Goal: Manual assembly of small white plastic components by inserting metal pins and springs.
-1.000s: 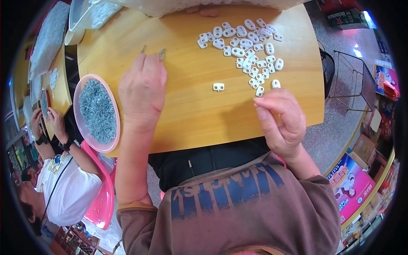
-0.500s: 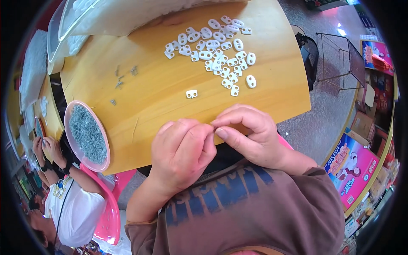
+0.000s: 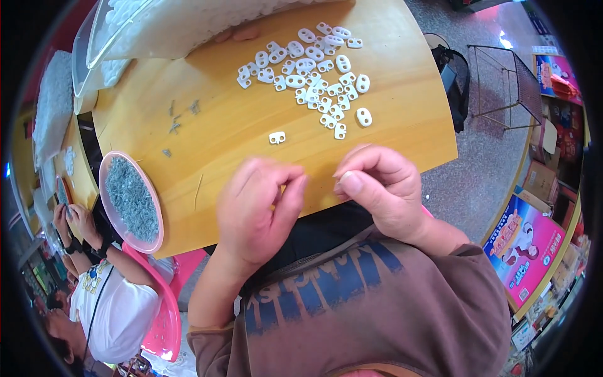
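Observation:
My left hand (image 3: 259,210) is closed in a pinch above the table's near edge, thumb and forefinger together; whatever sits between them is too small or blurred to name. Just to its right, my right hand (image 3: 386,198) also pinches with thumb and forefinger, and what it holds cannot be made out. A small gap separates the two hands. Beyond them one white two-holed plastic piece (image 3: 277,137) lies alone. Farther off is a loose spread of similar white oval and squarish pieces (image 3: 305,66). A pink-rimmed bowl (image 3: 159,217) of small grey spring-like parts (image 3: 132,200) stands at the left.
A few grey parts (image 3: 174,124) lie loose on the wooden table (image 3: 402,94). Large clear tubs of white pieces (image 3: 169,41) fill the far left. A co-worker (image 3: 113,308) sits at the left on a pink chair (image 3: 164,327). Shelves with colourful boxes (image 3: 527,245) line the right.
My hands were together at the fingertips and have drawn apart, the left going left and the right slightly right. The view has shifted a little.

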The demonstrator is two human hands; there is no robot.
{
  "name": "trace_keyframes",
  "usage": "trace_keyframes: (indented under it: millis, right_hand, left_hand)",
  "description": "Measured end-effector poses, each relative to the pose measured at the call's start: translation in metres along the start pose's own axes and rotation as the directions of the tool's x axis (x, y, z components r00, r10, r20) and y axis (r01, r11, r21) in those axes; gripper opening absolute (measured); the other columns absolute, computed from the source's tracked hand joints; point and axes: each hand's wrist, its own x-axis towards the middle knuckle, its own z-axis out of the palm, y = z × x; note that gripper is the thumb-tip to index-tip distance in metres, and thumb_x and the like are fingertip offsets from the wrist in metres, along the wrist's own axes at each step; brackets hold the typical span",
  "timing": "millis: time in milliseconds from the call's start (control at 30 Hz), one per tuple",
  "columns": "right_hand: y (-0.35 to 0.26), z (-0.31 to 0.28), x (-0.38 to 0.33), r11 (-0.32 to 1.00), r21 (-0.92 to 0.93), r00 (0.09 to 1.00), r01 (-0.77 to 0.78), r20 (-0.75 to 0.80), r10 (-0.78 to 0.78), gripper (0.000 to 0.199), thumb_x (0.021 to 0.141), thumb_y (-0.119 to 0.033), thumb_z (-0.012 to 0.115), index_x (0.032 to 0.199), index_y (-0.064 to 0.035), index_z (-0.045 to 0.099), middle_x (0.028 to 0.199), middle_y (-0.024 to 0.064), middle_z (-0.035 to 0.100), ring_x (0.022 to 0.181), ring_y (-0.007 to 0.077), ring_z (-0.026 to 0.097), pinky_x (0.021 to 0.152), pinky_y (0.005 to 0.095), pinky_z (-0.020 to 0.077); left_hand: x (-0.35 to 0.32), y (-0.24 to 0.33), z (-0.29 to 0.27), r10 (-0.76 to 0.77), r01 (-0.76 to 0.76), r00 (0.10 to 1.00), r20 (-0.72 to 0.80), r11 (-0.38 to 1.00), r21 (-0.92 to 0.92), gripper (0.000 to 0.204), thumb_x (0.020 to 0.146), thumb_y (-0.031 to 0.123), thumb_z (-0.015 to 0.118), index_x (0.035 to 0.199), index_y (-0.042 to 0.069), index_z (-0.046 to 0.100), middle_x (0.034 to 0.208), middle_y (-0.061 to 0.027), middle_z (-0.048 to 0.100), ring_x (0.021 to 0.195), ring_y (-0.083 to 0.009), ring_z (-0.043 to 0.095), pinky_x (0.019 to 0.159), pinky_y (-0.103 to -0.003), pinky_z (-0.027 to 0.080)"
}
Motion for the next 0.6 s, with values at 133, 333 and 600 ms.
trace_keyframes:
  millis: [133, 333, 600]
  right_hand:
    - [0.001, -0.006, 0.002, 0.982, 0.015, 0.974, 0.186, -0.135, -0.183, 0.010, 0.084, -0.010, 0.050, 0.084, -0.0003, 0.051, 0.074, 0.0071, 0.053, 0.065, 0.0106, 0.049, 0.060, 0.0223, 0.0411]
    - [0.002, -0.013, 0.009, 0.957, 0.041, 0.937, 0.286, -0.220, -0.271, 0.011, 0.084, -0.011, 0.049, 0.084, -0.0001, 0.051, 0.075, 0.0076, 0.052, 0.064, 0.0110, 0.048, 0.059, 0.0219, 0.0393]
    - [0.005, -0.022, 0.016, 0.968, 0.036, 0.936, 0.248, -0.267, -0.230, 0.010, 0.085, -0.010, 0.049, 0.086, -0.0003, 0.052, 0.075, 0.0065, 0.052, 0.064, 0.0106, 0.047, 0.060, 0.0218, 0.0393]
  left_hand:
    - [0.011, -0.016, 0.022, 0.169, -0.168, 0.986, -0.002, 0.977, 0.129, 0.012, 0.068, 0.004, 0.062, 0.078, 0.006, 0.056, 0.065, -0.0048, 0.050, 0.057, -0.0207, 0.050, 0.051, -0.030, 0.040]
    - [0.020, -0.016, 0.051, 0.175, -0.168, 0.984, -0.011, 0.958, 0.233, 0.013, 0.069, 0.012, 0.061, 0.080, 0.008, 0.055, 0.068, -0.0030, 0.047, 0.058, -0.0181, 0.049, 0.051, -0.029, 0.039]
    - [0.028, -0.013, 0.054, 0.121, -0.137, 0.990, 0.068, 0.931, 0.340, 0.014, 0.069, 0.014, 0.061, 0.081, 0.009, 0.054, 0.069, -0.0021, 0.047, 0.059, -0.0162, 0.050, 0.050, -0.028, 0.039]
